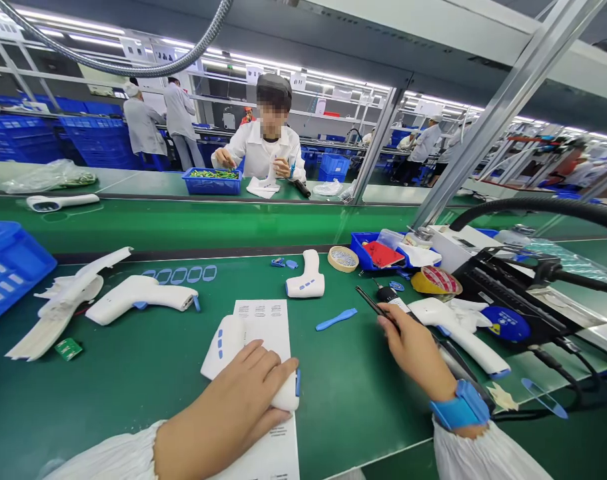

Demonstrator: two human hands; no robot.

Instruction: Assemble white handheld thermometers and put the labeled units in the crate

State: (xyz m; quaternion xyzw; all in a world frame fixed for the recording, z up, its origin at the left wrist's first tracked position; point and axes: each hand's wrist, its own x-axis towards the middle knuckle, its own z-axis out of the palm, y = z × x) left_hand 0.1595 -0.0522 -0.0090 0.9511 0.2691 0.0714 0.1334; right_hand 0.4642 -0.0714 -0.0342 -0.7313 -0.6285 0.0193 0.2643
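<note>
Two bare hands are working over a green table mat (133, 380). Open green room is lying between them in the lower middle of the frame, with only a small blue plastic stick (336, 319) just above it. The near table edge is running along the bottom right. The left hand (243, 397) is wrapping its fingers around a white plastic thermometer shell with blue buttons (220, 347), which is lying on a white printed paper sheet (266, 320) at the bottom centre. The right hand (413, 347), right of centre, is pinching a thin black tool (370, 301) that is pointing to the upper left.
</note>
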